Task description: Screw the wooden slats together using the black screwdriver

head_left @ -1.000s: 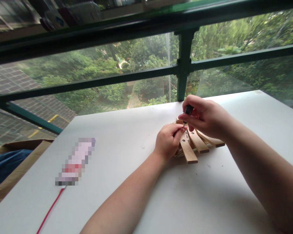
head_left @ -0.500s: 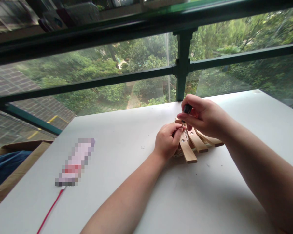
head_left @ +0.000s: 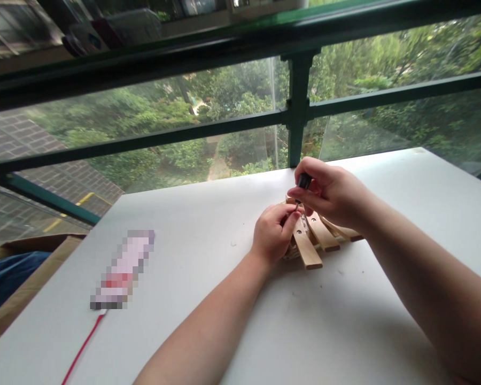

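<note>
A fan of light wooden slats [head_left: 316,240] lies on the white table [head_left: 208,230], with small holes near the slat ends. My right hand [head_left: 332,200] is closed round a small black-handled screwdriver [head_left: 303,183], whose thin tip points down at the slats. My left hand [head_left: 273,233] is closed in a pinch right at the tool's tip, resting on the near slat end. What its fingertips pinch is too small to see.
A blurred pinkish flat object [head_left: 122,270] lies at the table's left, with a red cord [head_left: 82,347] running from it toward the front edge. A cardboard box [head_left: 24,278] with blue cloth stands left of the table. Green window railing [head_left: 296,107] runs behind.
Both hands and the slats have stayed in the same spot; only the view has shifted slightly.
</note>
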A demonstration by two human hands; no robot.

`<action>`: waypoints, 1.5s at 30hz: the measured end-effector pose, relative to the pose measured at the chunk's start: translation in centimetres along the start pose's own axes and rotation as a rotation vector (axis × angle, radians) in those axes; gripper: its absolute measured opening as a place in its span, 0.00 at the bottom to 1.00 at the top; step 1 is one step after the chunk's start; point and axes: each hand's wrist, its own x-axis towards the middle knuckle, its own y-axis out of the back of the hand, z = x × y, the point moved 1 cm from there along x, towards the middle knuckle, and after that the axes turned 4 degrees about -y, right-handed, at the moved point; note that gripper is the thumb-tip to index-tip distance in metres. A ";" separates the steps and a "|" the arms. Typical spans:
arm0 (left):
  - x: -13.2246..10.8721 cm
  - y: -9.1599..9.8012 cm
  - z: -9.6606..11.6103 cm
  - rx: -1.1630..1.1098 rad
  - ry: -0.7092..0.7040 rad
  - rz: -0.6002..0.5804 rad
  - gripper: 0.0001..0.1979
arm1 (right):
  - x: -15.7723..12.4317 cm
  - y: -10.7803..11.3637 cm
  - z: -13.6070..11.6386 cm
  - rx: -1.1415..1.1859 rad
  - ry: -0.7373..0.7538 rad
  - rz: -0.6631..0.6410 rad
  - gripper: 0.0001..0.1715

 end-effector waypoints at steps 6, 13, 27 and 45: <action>-0.1 -0.1 0.0 -0.027 -0.006 0.015 0.11 | 0.1 -0.1 0.1 0.005 -0.008 0.002 0.13; -0.2 -0.1 -0.2 -0.015 0.070 0.015 0.10 | 0.1 -0.1 0.0 -0.002 -0.012 0.007 0.12; 0.0 0.2 -0.1 -0.004 0.026 0.022 0.09 | -0.5 0.7 -1.0 0.013 0.150 -0.144 0.24; -0.1 0.0 -0.4 0.037 0.011 -0.020 0.10 | -0.1 -0.1 -0.5 -0.042 -0.022 -0.068 0.09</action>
